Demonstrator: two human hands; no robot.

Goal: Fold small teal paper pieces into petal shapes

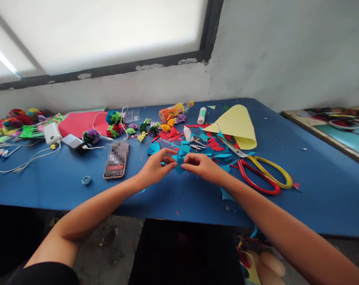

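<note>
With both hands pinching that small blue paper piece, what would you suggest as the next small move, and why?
Probably press the fold flat: the left hand and right hand both pinch the blue paper piece just above the table, and finished folded pieces lie beyond.

- Blue paper piece (178,161): small, teal-blue, folded and creased, sits at frame centre just above the blue table top.
- I've got it pinched between both hands: my left hand (155,166) grips its left edge with thumb and forefinger, my right hand (200,166) grips its right edge the same way.
- Mostly hidden by my fingertips; only the middle bit and a lower corner show. Exact fold shape unclear.
</note>
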